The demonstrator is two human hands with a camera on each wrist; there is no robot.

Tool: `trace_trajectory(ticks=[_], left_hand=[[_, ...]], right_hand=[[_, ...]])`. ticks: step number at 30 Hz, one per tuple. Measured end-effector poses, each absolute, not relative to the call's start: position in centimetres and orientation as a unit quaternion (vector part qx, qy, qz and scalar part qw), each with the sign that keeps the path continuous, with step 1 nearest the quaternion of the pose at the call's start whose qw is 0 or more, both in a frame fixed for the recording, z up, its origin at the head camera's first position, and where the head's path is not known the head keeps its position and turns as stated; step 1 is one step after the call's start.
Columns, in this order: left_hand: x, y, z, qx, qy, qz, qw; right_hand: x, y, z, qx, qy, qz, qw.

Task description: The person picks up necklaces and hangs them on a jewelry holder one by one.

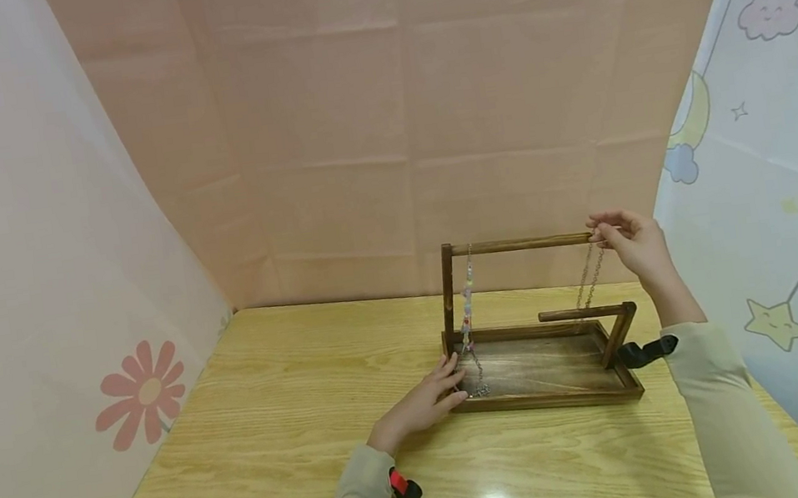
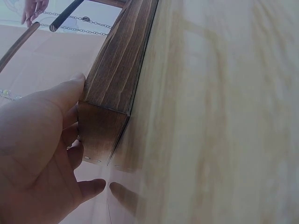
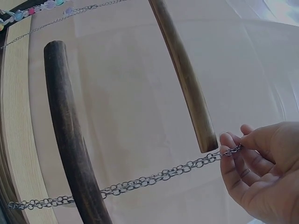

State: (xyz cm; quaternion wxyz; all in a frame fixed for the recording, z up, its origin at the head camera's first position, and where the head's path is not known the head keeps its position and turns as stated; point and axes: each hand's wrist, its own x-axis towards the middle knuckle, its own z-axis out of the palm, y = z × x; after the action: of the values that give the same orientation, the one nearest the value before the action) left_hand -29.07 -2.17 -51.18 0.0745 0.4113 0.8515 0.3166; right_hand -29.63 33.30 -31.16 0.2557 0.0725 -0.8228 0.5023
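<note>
A dark wooden jewelry stand (image 1: 543, 365) has a tray base, a tall upper bar (image 1: 519, 244) and a shorter lower bar (image 1: 577, 314). My left hand (image 1: 422, 401) holds the tray's front left corner, its thumb and fingers against the wood. With its fingertips, my right hand (image 3: 261, 172) pinches a silver chain necklace (image 3: 163, 175) by the free right end of the upper bar. The doubled chain hangs down, crossing the lower bar in the right wrist view. A pastel beaded necklace (image 1: 466, 307) hangs from the upper bar's left end, its chain tail reaching the tray.
The stand sits on a light wood-grain table (image 1: 297, 397), toward its back right. A peach cloth backdrop (image 1: 322, 124) hangs behind it. Printed curtains, one with flowers (image 1: 149, 391) and one with a star (image 1: 779, 321), flank the table.
</note>
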Motion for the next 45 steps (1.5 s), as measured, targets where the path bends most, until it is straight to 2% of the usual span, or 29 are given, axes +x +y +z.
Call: trace_trajectory(ticks=[45], left_hand=[[-29.3, -2.1, -51.2, 0.413, 0.85, 0.318, 0.077]], right_hand=[[-30.8, 31.0, -31.8, 0.096, -0.817, 0.512, 0.247]])
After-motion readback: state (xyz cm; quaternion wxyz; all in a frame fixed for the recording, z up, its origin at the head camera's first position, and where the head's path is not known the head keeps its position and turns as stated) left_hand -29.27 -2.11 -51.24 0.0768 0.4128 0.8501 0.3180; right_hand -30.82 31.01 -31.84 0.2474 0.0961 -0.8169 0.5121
